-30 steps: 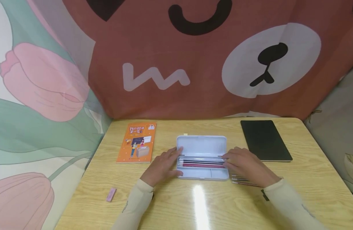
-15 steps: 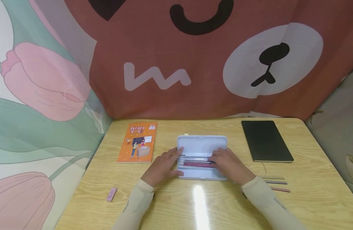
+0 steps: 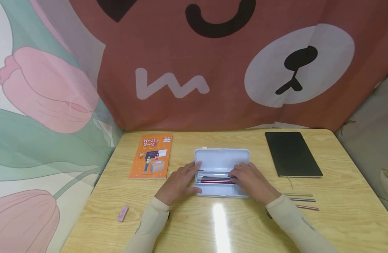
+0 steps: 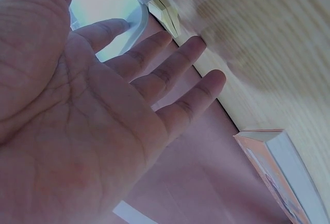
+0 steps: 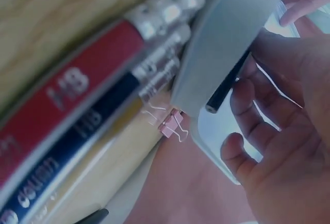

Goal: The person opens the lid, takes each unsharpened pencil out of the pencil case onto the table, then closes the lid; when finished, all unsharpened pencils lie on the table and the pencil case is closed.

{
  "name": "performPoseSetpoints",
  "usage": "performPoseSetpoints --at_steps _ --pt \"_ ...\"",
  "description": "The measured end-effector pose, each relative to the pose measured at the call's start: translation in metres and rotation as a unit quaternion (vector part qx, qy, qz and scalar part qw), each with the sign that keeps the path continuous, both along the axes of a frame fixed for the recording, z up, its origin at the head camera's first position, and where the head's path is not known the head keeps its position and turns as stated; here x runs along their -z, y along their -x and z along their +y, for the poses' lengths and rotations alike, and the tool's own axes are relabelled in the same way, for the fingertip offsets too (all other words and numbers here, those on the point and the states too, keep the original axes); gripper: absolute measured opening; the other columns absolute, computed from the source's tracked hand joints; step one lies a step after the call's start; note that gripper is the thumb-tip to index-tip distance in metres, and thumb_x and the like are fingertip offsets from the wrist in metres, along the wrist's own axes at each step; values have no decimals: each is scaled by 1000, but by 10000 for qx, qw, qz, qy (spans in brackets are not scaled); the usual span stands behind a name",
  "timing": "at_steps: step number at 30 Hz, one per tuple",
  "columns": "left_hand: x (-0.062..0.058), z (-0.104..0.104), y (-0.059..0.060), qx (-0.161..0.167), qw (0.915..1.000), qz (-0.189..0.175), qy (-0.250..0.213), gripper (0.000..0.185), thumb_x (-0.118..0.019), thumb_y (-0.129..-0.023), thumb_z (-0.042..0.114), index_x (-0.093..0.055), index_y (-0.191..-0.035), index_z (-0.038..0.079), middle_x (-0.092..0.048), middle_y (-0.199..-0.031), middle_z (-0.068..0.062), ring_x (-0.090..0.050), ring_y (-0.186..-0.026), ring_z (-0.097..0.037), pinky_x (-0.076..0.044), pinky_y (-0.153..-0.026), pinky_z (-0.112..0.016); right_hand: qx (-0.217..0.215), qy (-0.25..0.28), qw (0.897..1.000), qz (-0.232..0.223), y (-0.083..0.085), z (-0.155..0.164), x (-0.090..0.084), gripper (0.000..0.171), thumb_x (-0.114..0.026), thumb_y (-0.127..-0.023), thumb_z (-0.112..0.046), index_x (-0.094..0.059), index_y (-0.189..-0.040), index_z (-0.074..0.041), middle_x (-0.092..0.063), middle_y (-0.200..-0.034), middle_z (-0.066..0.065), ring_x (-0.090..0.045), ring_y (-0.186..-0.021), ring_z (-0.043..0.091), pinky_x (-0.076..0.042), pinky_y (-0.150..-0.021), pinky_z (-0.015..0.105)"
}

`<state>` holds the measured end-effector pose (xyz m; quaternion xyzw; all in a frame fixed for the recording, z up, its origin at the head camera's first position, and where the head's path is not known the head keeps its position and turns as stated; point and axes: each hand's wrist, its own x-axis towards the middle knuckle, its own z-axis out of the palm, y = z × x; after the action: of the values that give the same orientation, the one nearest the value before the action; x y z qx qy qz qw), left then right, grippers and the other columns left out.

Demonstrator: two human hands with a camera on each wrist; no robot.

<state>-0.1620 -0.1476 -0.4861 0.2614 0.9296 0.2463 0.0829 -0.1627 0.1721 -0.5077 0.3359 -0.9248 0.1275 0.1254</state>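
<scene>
A white pencil case stands with its lid up on the table, several pencils lying in its long compartment. My left hand rests at the case's left end, fingers straight; in the left wrist view its fingers reach out with nothing in the palm. Over the right end of the compartment is my right hand, covering the pencils' ends. In the right wrist view, its thumb and fingers pinch a dark pencil, whose end sticks out from them.
Red, navy and yellow pencils lie right of the case, partly under the right forearm. A black notebook lies behind them. At left are an orange book and a pinkish eraser. A pink binder clip shows beyond the case.
My right hand has moved left from the case's right edge to over the compartment, uncovering the right ends of the table pencils. The pencils in the case have shifted slightly. My left hand stays put.
</scene>
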Motion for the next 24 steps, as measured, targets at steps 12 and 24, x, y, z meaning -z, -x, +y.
performPoseSetpoints --at_steps 12,24 --pt "1 0 0 65 9999 101 25 97 -89 -94 32 -36 -173 10 -42 -174 -21 -54 -148 -48 -44 -121 -69 402 618 9968 -305 -10 38 -24 20 -86 -96 -11 -85 -113 -20 -78 -105 -12 -64 -101 13 -51 -86 39" --pt "-1 0 -1 78 10000 60 -13 97 -88 -95 32 -36 -173 10 -42 -174 -22 -53 -149 -48 -43 -122 -70 415 982 9943 24 -26 130 -18 31 -92 -84 -2 -87 -107 -22 -75 -94 -17 -55 -85 -1 -45 -72 21"
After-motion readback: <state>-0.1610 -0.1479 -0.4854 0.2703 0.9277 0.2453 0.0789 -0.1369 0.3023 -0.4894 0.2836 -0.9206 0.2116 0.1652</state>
